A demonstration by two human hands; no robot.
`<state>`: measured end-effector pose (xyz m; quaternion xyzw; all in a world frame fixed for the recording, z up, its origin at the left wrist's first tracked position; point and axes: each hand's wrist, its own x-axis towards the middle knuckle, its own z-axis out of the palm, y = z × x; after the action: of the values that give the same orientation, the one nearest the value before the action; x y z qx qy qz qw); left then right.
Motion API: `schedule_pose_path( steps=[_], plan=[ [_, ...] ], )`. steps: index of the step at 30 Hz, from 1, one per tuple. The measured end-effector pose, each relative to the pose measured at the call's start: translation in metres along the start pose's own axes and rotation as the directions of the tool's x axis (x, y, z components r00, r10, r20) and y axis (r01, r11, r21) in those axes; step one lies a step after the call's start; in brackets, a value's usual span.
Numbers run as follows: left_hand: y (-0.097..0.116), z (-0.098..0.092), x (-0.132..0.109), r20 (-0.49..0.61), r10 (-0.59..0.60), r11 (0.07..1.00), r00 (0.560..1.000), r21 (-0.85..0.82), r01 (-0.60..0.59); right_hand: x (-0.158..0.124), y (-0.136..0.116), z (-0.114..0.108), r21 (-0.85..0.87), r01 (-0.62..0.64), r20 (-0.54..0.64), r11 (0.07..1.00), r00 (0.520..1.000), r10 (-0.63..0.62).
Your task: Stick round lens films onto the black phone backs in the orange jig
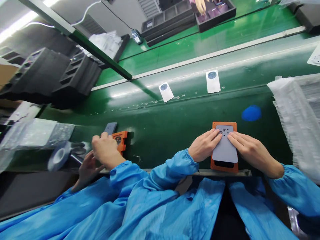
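A light grey phone back cover [224, 150] with several round camera holes at its top lies over an orange fixture [224, 170]. It sits somewhat higher at the bottom end, where a black strip of the fixture's inside shows. My left hand [203, 145] grips the cover's upper left edge, fingertips by the camera holes. From the other side, my right hand [250, 151] has its fingers pressed together on the upper right edge. Both thumbs are mostly hidden.
At left, a co-worker's hands [106, 150] handle a dark phone part [110, 128] beside another orange fixture [121, 141]. White cards [213, 85] lie along the green bench, with a blue spot [251, 113] nearby. Plastic-wrapped sheets [295, 110] are at right, black trays [77, 73] back left.
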<state>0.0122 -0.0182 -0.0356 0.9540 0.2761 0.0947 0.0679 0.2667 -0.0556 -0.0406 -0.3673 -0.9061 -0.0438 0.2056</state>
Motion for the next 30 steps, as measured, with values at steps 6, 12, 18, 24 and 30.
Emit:
schedule_pose_path(
  steps=[6, 12, 18, 24, 30],
  plan=[
    [0.002, 0.006, 0.004, 0.100, -0.047, 0.992, 0.994, 0.119, 0.035, 0.002, 0.003, 0.010, -0.086, 0.001, 0.116, 0.996, 0.993, 0.009],
    [0.013, 0.014, 0.000, 0.065, -0.096, 0.974, 0.993, 0.211, 0.080, 0.000, -0.007, 0.014, -0.118, -0.067, 0.195, 0.991, 0.977, 0.089],
    [0.022, 0.015, -0.011, -0.005, -0.090, 0.965, 0.996, 0.248, 0.089, -0.005, -0.014, 0.007, -0.090, -0.058, 0.193, 0.994, 0.978, 0.075],
    [0.032, 0.016, -0.016, 0.029, -0.150, 0.975, 0.988, 0.169, 0.143, -0.009, -0.025, 0.003, -0.054, -0.090, 0.211, 0.994, 0.972, 0.100],
    [0.018, 0.019, -0.016, 0.086, -0.167, 0.984, 0.982, -0.047, 0.172, -0.010, -0.021, 0.007, -0.010, -0.099, 0.175, 0.995, 0.979, 0.099]
  ],
)
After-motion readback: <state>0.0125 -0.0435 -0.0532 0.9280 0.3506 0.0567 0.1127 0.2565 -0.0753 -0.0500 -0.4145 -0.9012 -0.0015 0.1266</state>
